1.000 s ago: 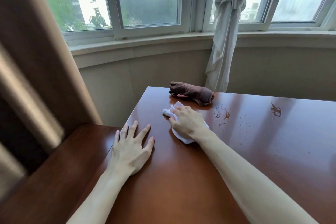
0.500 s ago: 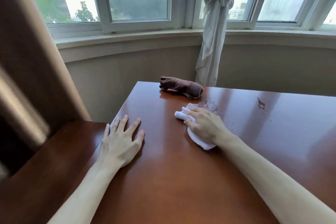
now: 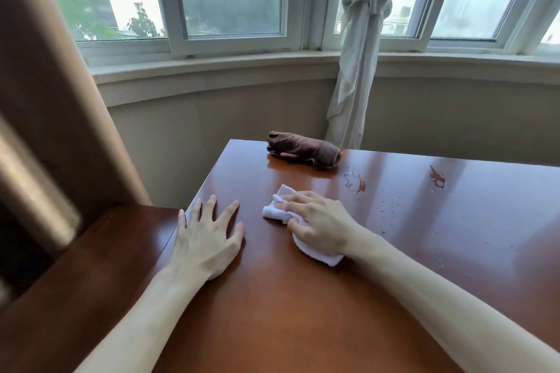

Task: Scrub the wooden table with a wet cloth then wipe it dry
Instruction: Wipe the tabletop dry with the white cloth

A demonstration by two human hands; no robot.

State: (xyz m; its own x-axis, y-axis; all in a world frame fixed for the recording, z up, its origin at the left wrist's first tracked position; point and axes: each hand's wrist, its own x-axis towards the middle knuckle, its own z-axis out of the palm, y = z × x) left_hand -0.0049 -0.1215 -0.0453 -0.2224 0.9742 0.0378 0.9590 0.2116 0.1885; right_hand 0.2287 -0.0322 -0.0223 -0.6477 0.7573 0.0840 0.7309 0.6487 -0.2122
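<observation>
One white cloth (image 3: 280, 212) is lying mid-frame on the wooden table (image 3: 303, 312), the right hand (image 3: 322, 225) curling over it. The left hand (image 3: 206, 239) is resting flat, fingers spread, near the table's left edge. One brown rolled cloth (image 3: 304, 152) is sitting at the far edge; two stains (image 3: 360, 186) are marking the open right.

I had two hands on one wooden table (image 3: 303, 312): my left hand (image 3: 206, 239) and my right hand (image 3: 321, 227). There were two cloths, one white cloth (image 3: 277, 209) and one rolled brown cloth (image 3: 306, 153). Two brown stains (image 3: 360, 188) marked the top. One knotted curtain (image 3: 360, 70) hung behind.
</observation>
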